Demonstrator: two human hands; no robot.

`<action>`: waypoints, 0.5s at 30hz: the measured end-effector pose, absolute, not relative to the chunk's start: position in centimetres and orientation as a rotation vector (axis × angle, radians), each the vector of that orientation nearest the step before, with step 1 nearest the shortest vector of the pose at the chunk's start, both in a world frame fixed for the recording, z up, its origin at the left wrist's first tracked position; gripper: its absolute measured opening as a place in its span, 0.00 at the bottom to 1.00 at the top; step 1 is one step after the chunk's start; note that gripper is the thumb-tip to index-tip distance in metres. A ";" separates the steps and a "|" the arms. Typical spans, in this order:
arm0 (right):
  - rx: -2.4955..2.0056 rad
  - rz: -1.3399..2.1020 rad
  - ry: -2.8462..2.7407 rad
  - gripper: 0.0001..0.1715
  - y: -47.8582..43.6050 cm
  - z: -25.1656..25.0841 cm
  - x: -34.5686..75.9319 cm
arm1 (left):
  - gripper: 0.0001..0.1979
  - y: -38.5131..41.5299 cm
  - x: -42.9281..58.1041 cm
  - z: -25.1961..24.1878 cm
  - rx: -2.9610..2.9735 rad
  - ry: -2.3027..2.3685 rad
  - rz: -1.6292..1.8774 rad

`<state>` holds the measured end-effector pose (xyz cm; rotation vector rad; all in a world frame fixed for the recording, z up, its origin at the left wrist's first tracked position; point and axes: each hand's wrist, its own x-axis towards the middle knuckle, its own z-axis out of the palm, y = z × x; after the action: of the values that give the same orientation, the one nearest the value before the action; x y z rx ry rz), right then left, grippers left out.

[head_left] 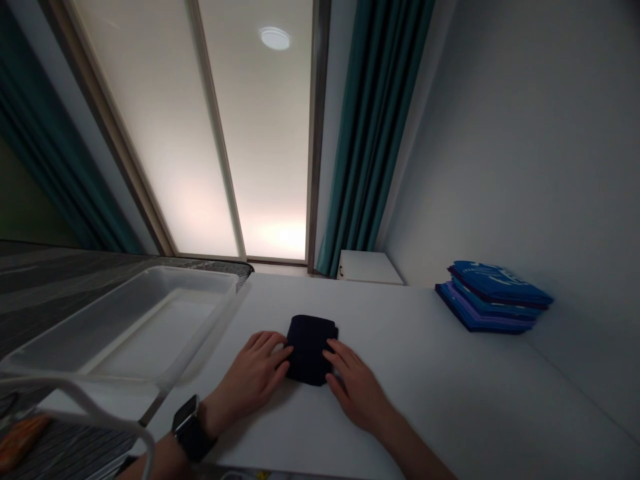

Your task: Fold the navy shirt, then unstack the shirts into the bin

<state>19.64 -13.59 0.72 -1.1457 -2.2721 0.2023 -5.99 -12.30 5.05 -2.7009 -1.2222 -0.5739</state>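
A small folded dark navy cloth [311,345] lies on the white table [440,387] in front of me. My left hand [255,377], with a dark watch on its wrist, rests flat with fingers stretched out, the fingertips touching the cloth's left edge. My right hand [356,387] lies flat too, fingers apart, the fingertips pressing on the cloth's right edge. Neither hand grips anything.
A clear plastic bin [90,327] stands at the left of the table. A stack of folded blue and purple cloths [493,297] sits at the right against the wall. A white cabinet [367,267], teal curtains and a frosted window are behind.
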 end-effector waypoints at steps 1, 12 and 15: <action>-1.141 0.222 -2.260 0.22 -13.5 0.6 19.7 | 0.18 -11.9 -5.1 5.7 -2.693 -1.282 -0.609; -1.172 0.663 -1.865 0.21 -12.0 -1.2 20.4 | 0.32 -7.7 0.6 3.5 -2.912 -1.308 -0.344; -1.310 0.854 -1.471 0.25 -10.8 -1.9 20.6 | 0.34 -8.0 0.2 3.3 -2.900 -1.298 -0.356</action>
<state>20.58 -10.80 -1.88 -1.3103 -1.4713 0.8539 0.21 -7.98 3.26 -2.8999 -1.2978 -0.3556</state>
